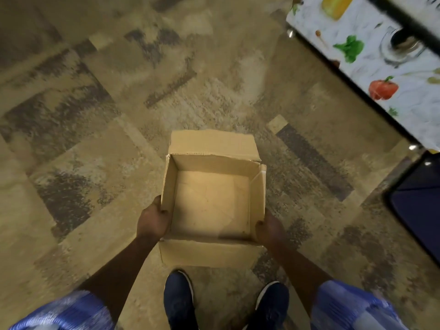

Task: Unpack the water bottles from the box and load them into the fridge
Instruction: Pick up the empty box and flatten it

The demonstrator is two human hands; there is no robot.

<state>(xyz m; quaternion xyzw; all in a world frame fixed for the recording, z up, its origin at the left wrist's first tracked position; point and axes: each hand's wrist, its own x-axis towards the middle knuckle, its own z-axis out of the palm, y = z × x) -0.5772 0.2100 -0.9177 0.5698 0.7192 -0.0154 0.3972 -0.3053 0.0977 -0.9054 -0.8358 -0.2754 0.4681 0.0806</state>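
As it is held over the patterned floor (95, 139), the open cardboard box (209, 163) is gripped at its near corners, the left hand (153, 220) clamped round its left wall and the right hand (270, 228) round its right wall.

We get dim, warm yellow light; the brightest patch falls inside the box (214, 163) between the fingers (163, 211), shadow pooling nearest them. Beyond the fingers the floor (95, 120) smears with motion blur, and the frame edges bow.

Blue-and-white checked short sleeves (352, 306), navy sneakers (179, 303) with white soles
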